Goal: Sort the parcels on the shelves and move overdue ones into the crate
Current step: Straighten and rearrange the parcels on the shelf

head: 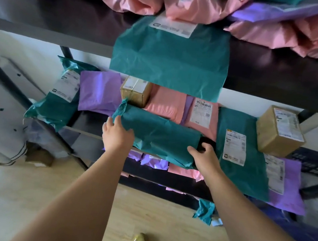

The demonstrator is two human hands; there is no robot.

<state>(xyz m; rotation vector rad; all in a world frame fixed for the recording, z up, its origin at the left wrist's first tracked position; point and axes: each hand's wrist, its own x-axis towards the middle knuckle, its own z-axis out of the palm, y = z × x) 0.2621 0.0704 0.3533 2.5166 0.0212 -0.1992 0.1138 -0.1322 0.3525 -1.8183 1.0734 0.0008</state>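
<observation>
A teal plastic parcel point(158, 134) lies across the front of the middle shelf point(82, 130), partly over its edge. My left hand point(116, 134) grips its left end, thumb on top. My right hand point(204, 158) holds its right end, fingers curled round the edge by a dark gap. Behind it lie a pink parcel point(166, 105), a labelled pink parcel point(203, 114) and a small cardboard box point(135, 91). No crate can be made out.
A teal parcel point(171, 58) hangs over the upper shelf point(43, 30) edge, with pink and purple bags behind. To the right lie a large labelled teal parcel point(238, 148), a cardboard box point(280, 131) and a purple parcel point(288, 187). Left: teal point(58, 95) and purple point(99, 92) parcels. Wooden floor below.
</observation>
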